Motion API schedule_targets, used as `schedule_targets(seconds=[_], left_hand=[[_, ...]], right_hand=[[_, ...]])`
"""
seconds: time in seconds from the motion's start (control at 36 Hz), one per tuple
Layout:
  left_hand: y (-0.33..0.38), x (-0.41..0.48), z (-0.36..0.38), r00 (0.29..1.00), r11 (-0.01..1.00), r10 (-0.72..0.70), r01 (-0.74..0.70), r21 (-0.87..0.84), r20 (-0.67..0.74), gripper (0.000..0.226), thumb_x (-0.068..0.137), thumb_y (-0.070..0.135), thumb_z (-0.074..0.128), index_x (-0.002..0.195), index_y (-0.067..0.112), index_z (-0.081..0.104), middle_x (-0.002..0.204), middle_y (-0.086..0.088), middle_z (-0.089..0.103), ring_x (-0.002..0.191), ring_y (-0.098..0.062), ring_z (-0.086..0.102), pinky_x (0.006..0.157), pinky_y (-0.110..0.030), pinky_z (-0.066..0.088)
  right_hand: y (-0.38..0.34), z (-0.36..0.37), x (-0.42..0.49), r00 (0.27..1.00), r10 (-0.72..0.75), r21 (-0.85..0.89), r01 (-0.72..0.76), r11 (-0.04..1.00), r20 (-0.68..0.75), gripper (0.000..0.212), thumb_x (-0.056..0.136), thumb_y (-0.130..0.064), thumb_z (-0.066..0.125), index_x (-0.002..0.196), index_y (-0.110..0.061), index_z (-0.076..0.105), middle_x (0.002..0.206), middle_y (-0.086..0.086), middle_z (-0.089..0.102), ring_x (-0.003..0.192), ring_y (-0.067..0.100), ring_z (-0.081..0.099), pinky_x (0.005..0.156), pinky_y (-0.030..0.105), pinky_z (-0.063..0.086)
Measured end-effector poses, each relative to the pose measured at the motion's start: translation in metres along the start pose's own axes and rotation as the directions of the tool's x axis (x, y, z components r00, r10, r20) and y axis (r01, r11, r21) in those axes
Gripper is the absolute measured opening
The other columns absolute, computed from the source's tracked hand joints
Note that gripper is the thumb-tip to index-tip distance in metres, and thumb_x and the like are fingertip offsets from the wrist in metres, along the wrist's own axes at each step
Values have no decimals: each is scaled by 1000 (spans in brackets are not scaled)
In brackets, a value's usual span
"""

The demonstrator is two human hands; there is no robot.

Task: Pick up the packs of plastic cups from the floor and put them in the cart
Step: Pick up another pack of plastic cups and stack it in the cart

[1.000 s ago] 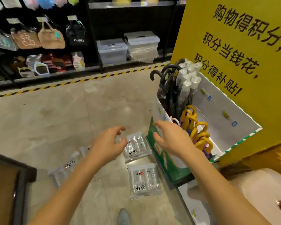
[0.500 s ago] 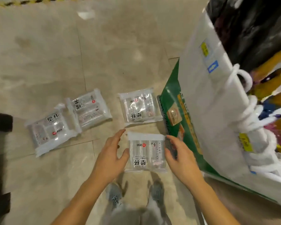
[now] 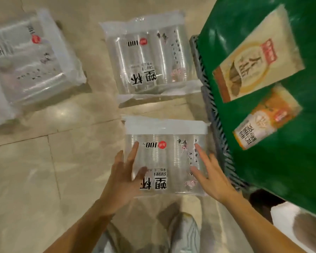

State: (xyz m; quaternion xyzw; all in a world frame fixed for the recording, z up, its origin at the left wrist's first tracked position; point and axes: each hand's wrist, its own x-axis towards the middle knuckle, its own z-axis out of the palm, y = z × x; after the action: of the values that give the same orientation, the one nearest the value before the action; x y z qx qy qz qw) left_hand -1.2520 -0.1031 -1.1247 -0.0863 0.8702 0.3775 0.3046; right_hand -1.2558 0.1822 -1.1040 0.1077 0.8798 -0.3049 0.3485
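Three clear packs of plastic cups lie on the beige tiled floor. The nearest pack [image 3: 164,157] is right in front of me, between my hands. My left hand [image 3: 122,178] rests against its left edge, fingers spread and thumb lying over the top. My right hand [image 3: 212,178] lies with spread fingers on its right side. The pack is still flat on the floor. A second pack [image 3: 150,57] lies just beyond it. A third pack [image 3: 31,59] lies at the far left, partly blurred. No cart is in view.
A green display box [image 3: 281,161] with printed product pictures stands close on the right, on a dark ribbed base [image 3: 213,115]. My pale shoes [image 3: 182,229] are just below the nearest pack. Bare floor tiles [image 3: 44,170] stretch to the left.
The view has dropped from the shop aisle to close over the floor. Both hands have come down from mid-air onto the two sides of the nearest pack.
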Motion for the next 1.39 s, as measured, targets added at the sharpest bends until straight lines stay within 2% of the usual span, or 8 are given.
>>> schedule_targets(seconds=[0.25, 0.42, 0.56, 0.69, 0.83, 0.97, 1.28, 1.39], left_hand=[[-8, 12, -9, 985, 985, 143, -150, -81, -92, 75, 86, 67, 45, 150, 53, 8, 125, 6, 33, 109, -12, 52, 92, -41, 51], [35, -37, -100, 975, 970, 165, -188, -154, -150, 74, 90, 56, 53, 153, 46, 16, 118, 3, 36, 113, 15, 37, 86, 5, 31], [103, -113, -224, 980, 983, 72, -100, -152, -185, 74, 89, 49, 58, 148, 58, 12, 120, 6, 33, 73, 0, 55, 71, -3, 46], [186, -209, -370, 973, 991, 13, -44, -129, -232, 72, 86, 59, 55, 139, 72, 7, 138, 8, 27, 84, -5, 55, 97, -37, 47], [267, -304, -499, 904, 988, 63, -117, -101, -423, 70, 88, 60, 52, 141, 68, 6, 154, 11, 27, 132, -5, 33, 108, -34, 30], [337, -397, -619, 840, 979, 130, -194, -67, -527, 74, 83, 71, 44, 147, 59, 8, 150, 25, 29, 143, -9, 27, 117, -38, 25], [420, -581, -779, 781, 980, 109, -186, -63, -615, 72, 84, 72, 50, 144, 63, 12, 158, 12, 28, 141, -20, 36, 111, -36, 34], [428, -630, -798, 731, 977, 55, -180, -114, -680, 71, 88, 65, 50, 147, 59, 11, 158, 11, 25, 130, -11, 41, 79, -11, 42]], right_hand=[[-10, -1, 2, 994, -45, 29, 49, 998, -102, 68, 94, -61, 46, 143, -70, 0, 150, 5, 28, 142, 31, 33, 111, 57, 35], [-84, -54, -38, 970, -186, 61, 197, 978, -154, 71, 90, -52, 58, 145, -66, 15, 127, -5, 35, 120, 7, 42, 105, 30, 38], [-196, -124, -96, 943, -287, 72, 302, 951, -165, 70, 88, -53, 61, 143, -67, 19, 122, -10, 33, 122, -10, 34, 103, 15, 28], [-338, -216, -172, 906, -401, 21, 407, 913, -134, 68, 89, -55, 59, 143, -68, 19, 121, -7, 34, 111, 7, 46, 101, 29, 38], [-480, -310, -261, 828, -542, -22, 545, 838, -146, 65, 89, -57, 57, 142, -68, 20, 125, -6, 34, 115, 7, 43, 95, 25, 34], [-601, -391, -356, 734, -661, -95, 655, 750, -159, 67, 91, -55, 58, 142, -69, 17, 138, -8, 40, 121, -4, 36, 99, 21, 27], [-777, -488, -533, 583, -807, -216, 779, 589, -96, 64, 89, -66, 52, 142, -68, 19, 153, -1, 38, 118, 14, 46, 100, 34, 35], [-819, -492, -567, 539, -841, -259, 806, 532, -52, 66, 88, -68, 51, 146, -63, 19, 153, 6, 42, 125, 21, 49, 104, 38, 37]])
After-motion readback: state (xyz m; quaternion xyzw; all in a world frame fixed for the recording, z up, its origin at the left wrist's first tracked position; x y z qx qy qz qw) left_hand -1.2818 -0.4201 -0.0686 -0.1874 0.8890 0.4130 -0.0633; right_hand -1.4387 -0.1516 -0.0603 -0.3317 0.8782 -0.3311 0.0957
